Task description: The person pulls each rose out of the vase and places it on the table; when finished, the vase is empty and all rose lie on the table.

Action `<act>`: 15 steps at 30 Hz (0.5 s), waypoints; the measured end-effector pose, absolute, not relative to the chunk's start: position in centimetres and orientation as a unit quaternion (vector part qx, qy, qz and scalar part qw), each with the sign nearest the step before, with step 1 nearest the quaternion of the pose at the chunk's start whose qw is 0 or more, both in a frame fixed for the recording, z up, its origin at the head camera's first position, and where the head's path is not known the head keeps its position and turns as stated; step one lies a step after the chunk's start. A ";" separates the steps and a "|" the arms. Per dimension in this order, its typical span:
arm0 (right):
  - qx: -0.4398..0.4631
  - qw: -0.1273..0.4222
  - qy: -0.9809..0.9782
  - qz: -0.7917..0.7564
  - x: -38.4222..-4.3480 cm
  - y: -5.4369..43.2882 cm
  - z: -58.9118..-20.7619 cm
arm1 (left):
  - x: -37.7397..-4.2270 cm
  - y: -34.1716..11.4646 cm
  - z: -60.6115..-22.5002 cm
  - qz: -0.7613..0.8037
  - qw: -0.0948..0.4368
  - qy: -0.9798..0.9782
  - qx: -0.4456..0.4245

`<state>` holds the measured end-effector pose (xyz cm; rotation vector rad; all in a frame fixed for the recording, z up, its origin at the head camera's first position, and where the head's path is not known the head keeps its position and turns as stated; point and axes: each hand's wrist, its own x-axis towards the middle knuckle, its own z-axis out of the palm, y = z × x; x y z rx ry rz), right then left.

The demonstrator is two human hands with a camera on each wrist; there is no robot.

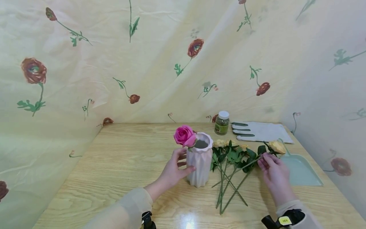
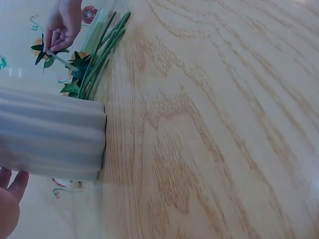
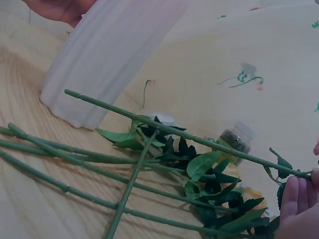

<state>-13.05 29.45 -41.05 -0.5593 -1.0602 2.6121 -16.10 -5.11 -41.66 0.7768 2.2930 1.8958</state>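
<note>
A pale fluted vase [image 1: 199, 165] stands upright on the table, with a pink rose [image 1: 185, 136] leaning out over its left rim. My left hand [image 1: 175, 167] holds the vase from the left side, thumb in front and fingers round the back. Only some of its fingertips [image 2: 19, 183] show in the left wrist view. Between thumb and fingers, my right hand [image 1: 273, 167] pinches the stem of a yellow rose [image 1: 277, 147] close below its bloom. The stem [image 3: 199, 141] slants toward the vase, above several other yellow roses [image 1: 219, 143] lying with crossed stems.
Behind the roses stands a jar [image 1: 222, 123] with a white lid. Right of it lies a white glove [image 1: 260, 132] with dark-edged fingers. A pale green dustpan [image 1: 303, 171] rests beyond my right hand. Flower-patterned cloth [image 1: 154, 63] hangs behind the wooden table [image 1: 114, 171].
</note>
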 end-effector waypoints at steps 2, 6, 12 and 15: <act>-0.202 0.124 -0.383 0.893 -12.9 29.4 -41.4 | -16.1 -5.1 -41.6 0.617 0.033 0.745 0.252; -0.230 0.113 -0.403 0.878 -12.7 29.2 -42.2 | -16.0 -5.1 -41.5 0.620 0.036 0.743 0.250; -0.268 0.125 -0.411 0.863 -12.3 28.6 -43.6 | -15.6 -5.0 -40.7 0.619 0.044 0.745 0.244; -0.284 0.123 -0.431 0.848 -12.1 28.3 -44.2 | -15.1 -5.0 -39.8 0.618 0.046 0.746 0.244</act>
